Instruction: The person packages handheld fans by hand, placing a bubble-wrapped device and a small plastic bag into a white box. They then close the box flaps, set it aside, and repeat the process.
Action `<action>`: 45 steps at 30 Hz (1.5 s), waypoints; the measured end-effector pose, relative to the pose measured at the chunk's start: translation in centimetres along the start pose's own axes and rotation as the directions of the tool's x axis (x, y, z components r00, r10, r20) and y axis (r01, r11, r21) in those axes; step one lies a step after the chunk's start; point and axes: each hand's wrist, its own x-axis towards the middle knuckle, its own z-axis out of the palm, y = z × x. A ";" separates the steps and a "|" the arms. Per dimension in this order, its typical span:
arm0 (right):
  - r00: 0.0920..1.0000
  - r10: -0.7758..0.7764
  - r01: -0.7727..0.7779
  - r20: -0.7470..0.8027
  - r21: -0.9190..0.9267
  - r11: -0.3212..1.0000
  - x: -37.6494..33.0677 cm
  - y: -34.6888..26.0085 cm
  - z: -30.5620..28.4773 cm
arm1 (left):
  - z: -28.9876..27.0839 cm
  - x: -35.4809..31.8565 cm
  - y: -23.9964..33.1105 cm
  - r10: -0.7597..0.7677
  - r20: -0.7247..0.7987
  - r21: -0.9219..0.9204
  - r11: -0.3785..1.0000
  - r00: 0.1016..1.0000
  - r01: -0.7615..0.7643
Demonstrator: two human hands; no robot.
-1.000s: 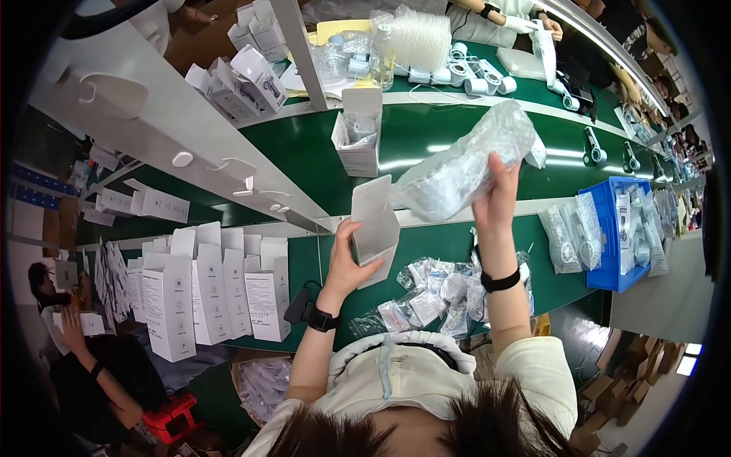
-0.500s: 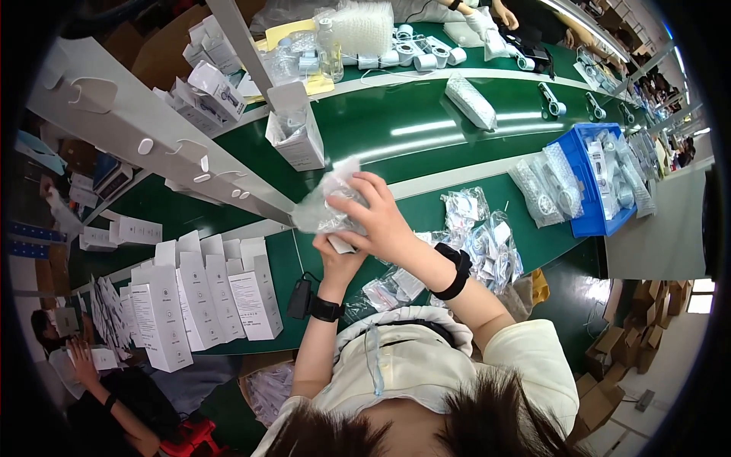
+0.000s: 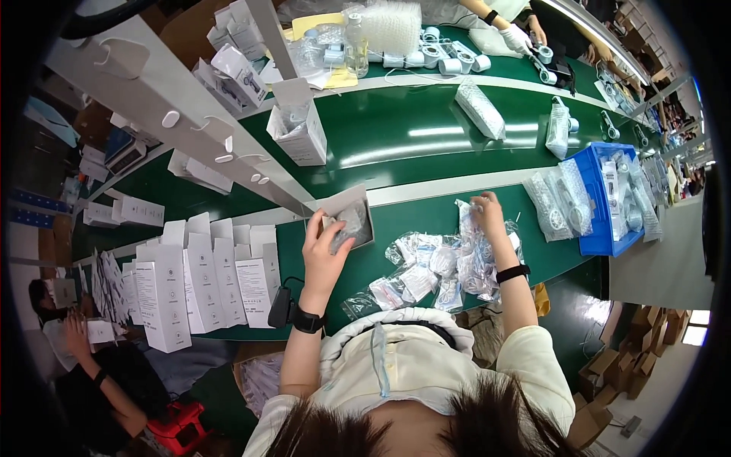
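An open white box [image 3: 370, 215] stands tilted on the green table in front of me, with an item in clear bubble wrap [image 3: 352, 217] inside it. My left hand [image 3: 326, 247] is closed around the box's near left side, some fingertips reaching over the wrapped item. To the right spreads a pile of small clear plastic packets [image 3: 443, 261] with white and blue contents. At the pile's far edge, my right hand [image 3: 489, 215] pinches one packet [image 3: 464, 216]. Its fingertips are partly hidden.
Several upright white boxes [image 3: 204, 286] stand at the left beside a metal post [image 3: 221, 145]. A blue bin [image 3: 605, 236] with wrapped items is at the right. Bubble-wrapped packages [image 3: 480, 110] lie on the green conveyor beyond. A co-worker's gloved hand [image 3: 517, 39] is at the far side.
The clear-wrapped item both my hands held is now in the white box. My right hand has moved right to the packets. Another wrapped package has appeared on the conveyor.
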 end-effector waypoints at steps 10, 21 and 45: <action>0.846 -0.463 0.475 -0.266 0.771 0.424 -0.3 -22.7 -7.2 | -0.2 2.2 1.1 -0.193 -0.053 0.035 0.980 0.980 0.195; 0.351 -0.916 0.889 0.196 0.236 0.392 0.8 -25.0 -1.8 | -0.9 1.7 0.0 -0.267 -0.042 -0.151 0.954 0.963 0.258; 0.920 -0.393 0.211 0.007 0.834 0.510 19.2 -16.6 5.2 | 0.9 -4.3 -0.4 -0.488 0.020 0.397 0.805 0.873 0.441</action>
